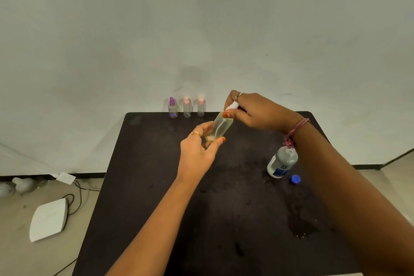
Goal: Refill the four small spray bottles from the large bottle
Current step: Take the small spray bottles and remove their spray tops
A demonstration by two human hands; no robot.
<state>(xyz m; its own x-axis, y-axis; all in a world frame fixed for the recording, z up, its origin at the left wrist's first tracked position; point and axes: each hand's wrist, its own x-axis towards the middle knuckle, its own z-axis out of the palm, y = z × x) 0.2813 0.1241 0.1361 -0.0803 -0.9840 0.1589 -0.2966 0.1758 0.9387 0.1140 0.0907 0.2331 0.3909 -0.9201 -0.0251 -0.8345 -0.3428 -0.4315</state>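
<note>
Midway over the black table (156, 208), both hands held one small spray bottle (220, 127), tilted with its top leaning away and to the right. It was clear and looked filled with pale yellowish liquid. The left hand (198, 152) gripped the bottle's lower end, thumb on the near side and fingers curled round the far side. The right hand (253, 112) was closed on the white spray top (233, 105), thumb and fingers pinched around it; whether the top was screwed on or loose could not be told.

Along the table's far edge three more small spray bottles stood upright in a row, apart from one another: one with a purple top (172, 108) on the left, then two with pink tops (187, 108) (201, 107). All three looked clear and nearly empty.

On the right side of the table, partly behind the right wrist, the large bottle (282, 162) stood uncapped, with a white-and-blue label. Its blue cap (295, 179) lay on the table just beside its base. Wet patches (302, 228) darkened the tabletop nearer the person.
</note>
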